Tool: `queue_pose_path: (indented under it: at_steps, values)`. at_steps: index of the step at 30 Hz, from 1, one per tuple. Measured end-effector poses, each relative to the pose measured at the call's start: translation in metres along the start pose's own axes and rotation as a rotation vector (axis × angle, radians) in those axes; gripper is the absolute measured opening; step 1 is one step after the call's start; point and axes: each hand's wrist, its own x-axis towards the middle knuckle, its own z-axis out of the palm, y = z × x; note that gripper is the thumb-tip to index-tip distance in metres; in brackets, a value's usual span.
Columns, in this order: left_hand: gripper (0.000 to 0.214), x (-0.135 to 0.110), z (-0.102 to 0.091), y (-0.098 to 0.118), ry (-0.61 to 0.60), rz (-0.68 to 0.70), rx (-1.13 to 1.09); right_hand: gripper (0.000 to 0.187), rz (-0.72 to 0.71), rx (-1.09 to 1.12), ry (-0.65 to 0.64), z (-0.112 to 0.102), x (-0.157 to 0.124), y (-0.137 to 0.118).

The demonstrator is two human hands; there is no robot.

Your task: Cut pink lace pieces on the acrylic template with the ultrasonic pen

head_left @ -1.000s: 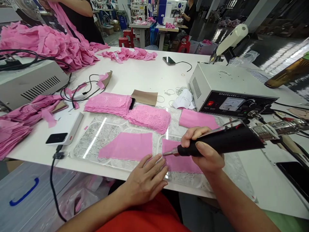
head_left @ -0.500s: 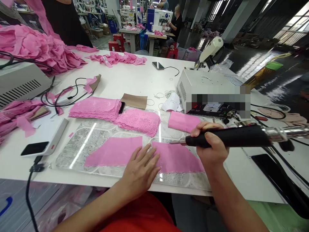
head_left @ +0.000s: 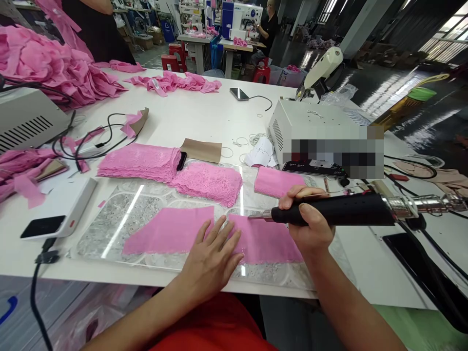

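The black tool (head_left: 332, 210) is gripped by the right hand (head_left: 310, 229), closed firmly around it, and its metal tip (head_left: 261, 215) is held at the upper edge of the right pink piece (head_left: 270, 241), near the centre of the frame. By the left hand (head_left: 210, 261), laid flat with fingers a little apart, this piece and the left pink piece (head_left: 168, 231) are partly covered. If it is pressed unevenly, the cloth could be creased or slid on the glossy mat (head_left: 109, 234); if the tip slips leftward, the nearby fingers could be struck.

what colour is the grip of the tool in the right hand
The tool's grip is black, seen best in the head view.
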Motion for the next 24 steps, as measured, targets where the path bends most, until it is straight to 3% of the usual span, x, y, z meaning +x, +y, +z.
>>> queue_pose_path:
  at_steps: [9,18,24]
  values:
    - [0.032,-0.001,0.001,-0.001,0.004,-0.001,0.003,0.007,-0.024,-0.033,-0.014,0.002,0.001,0.001]
    - [0.032,0.000,0.001,-0.001,0.017,-0.002,0.004,0.008,-0.076,-0.038,0.145,-0.016,0.007,-0.015]
    - [0.032,0.001,0.000,-0.001,0.017,-0.003,0.006,0.007,-0.078,-0.062,0.147,-0.021,0.008,-0.015]
